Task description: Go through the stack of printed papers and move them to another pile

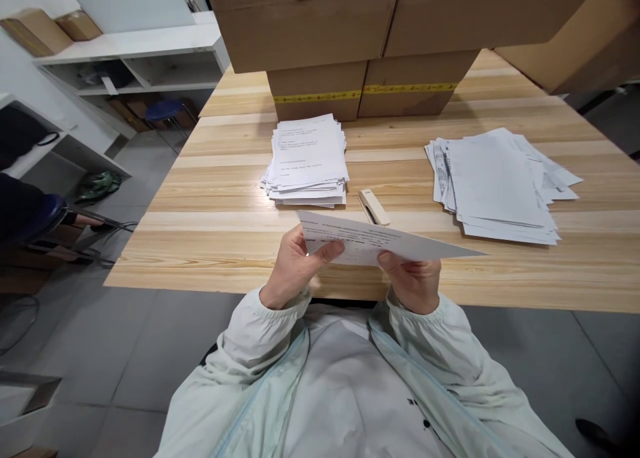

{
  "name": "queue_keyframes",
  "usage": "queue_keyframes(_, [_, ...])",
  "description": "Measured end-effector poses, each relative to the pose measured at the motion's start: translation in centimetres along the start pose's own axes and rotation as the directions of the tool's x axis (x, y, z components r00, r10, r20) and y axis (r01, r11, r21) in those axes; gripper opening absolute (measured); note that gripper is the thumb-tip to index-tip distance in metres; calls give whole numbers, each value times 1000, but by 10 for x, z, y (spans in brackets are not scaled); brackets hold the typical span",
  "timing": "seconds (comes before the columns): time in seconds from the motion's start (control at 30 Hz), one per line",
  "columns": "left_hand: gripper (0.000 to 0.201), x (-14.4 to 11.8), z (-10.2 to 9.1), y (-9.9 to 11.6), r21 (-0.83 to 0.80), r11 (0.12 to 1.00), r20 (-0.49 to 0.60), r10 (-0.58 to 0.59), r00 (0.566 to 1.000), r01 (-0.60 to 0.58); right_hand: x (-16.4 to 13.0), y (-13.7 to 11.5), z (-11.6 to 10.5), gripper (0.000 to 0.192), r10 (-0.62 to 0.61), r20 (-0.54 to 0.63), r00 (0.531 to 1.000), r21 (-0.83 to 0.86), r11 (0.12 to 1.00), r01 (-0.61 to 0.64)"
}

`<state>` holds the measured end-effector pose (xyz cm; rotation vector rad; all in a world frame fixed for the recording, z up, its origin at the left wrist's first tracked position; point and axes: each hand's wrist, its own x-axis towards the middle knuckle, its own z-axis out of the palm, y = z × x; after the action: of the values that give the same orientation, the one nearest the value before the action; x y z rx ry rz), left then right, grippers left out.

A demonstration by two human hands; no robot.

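Note:
Between my hands I hold printed paper (367,239), tilted above the front of the table; whether it is one sheet or more I cannot tell. My left hand (303,261) grips its left part, thumb on top. Along the lower edge my right hand (414,277) pinches it, the other fingers hidden beneath. Just beyond the paper lies a cream stapler (373,207). A stack of printed sheets (307,151) sits behind it to the left. To the right, a looser pile of papers (495,178) is spread out, its top sheet blank.
Cardboard boxes (320,88) with yellow tape stand stacked at the back of the wooden table (200,225). Another cardboard box (585,45) is at the far right. White shelving (165,43) and blue stools (165,109) are on the left.

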<state>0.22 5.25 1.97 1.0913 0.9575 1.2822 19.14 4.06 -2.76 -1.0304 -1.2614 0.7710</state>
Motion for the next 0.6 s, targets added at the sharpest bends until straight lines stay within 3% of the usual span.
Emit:
queue_keyframes(0.17, [25,-2,2,2,46,999,40,19,999,-21,-3,1,-2,22,20,31,999,-22,1000,-19])
queue_keyframes(0.3, [31,-5,1,8,-7,999,-27,53,998,-53,-5,1,-3,17,-15,-71,997,-59,998,11])
queue_keyframes(0.37, [29,-8,2,10,-57,996,-31,61,998,-63,-5,-1,-5,16,-18,-40,999,-101,995,14])
queue_keyframes(0.53, [29,-15,14,4,-171,984,1,-56,998,56,-11,-15,-23,31,51,-13,999,-256,965,-53])
queue_keyframes(0.6, [36,-19,24,-3,-203,974,-18,-108,994,102,-14,-20,-37,25,131,-60,990,-251,958,-142])
